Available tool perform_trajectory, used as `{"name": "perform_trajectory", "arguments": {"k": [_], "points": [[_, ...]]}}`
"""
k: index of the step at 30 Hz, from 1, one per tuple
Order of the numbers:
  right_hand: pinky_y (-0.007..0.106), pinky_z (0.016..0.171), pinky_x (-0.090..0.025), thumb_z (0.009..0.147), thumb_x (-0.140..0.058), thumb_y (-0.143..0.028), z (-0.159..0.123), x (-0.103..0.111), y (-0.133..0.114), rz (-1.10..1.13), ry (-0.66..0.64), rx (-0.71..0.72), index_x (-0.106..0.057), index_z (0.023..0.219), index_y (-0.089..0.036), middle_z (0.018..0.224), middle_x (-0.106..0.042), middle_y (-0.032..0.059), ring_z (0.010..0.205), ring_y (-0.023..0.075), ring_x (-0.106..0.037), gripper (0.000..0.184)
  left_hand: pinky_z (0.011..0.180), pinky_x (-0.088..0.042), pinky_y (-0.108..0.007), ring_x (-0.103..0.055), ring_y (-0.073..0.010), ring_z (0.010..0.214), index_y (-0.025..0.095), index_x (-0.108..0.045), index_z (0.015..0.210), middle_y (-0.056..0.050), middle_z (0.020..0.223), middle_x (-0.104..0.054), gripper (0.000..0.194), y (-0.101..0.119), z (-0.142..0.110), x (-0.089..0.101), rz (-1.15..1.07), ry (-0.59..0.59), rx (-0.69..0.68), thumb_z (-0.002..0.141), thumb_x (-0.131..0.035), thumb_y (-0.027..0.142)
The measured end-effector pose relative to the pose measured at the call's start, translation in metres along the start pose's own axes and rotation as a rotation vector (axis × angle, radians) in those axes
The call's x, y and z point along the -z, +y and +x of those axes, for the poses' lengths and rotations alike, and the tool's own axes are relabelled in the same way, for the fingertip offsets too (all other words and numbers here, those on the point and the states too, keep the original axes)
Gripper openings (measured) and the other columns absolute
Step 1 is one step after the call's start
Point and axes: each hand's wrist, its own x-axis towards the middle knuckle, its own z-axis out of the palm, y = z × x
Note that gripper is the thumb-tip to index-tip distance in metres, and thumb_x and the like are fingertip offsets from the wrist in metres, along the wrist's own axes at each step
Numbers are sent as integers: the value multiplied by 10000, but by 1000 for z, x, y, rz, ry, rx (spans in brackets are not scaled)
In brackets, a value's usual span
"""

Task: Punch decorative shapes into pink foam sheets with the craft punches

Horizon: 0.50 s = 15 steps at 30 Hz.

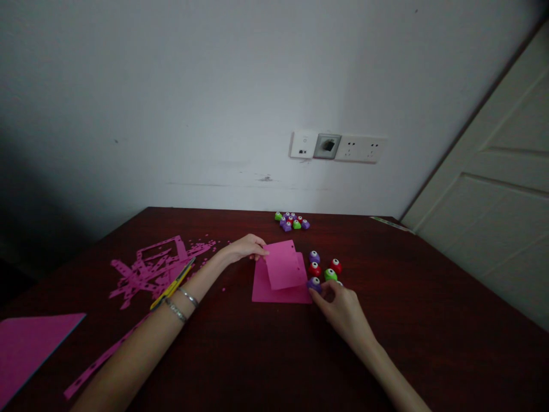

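My left hand [247,248] pinches the left edge of a pink paper sheet [283,269], which is tilted up and has small dark holes near its right edge. Beneath it a larger pink sheet [261,292] lies on the table, with part of another pink piece showing between them. The thumb and fingers of my right hand [341,303] close on a small purple craft punch [314,283] with a white, eye-like top, at the sheet's right edge. Beside it stand red punches [314,269], another purple punch [314,257] and a green punch [330,274]. My fingers partly cover one more.
Punched pink scraps [158,269] and tiny bits lie left on the dark table [266,355]. A yellow utility knife [174,285] lies by my left forearm. Pink sheets [34,349] sit front left. More punches [291,221] cluster near the wall, below the sockets [360,149].
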Motion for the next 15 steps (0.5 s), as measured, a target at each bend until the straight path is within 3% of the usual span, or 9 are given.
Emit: {"name": "perform_trajectory", "arguments": {"k": [15], "points": [[269, 517, -374, 773, -512, -423, -1, -2, -4, -52, -23, 7, -526, 637, -213, 580, -601, 16, 530, 167, -555, 250, 452, -244, -226, -435, -66, 461, 123, -633, 686, 12, 512, -537, 142, -5, 3, 0, -35, -21, -23, 628, -641, 252]]}}
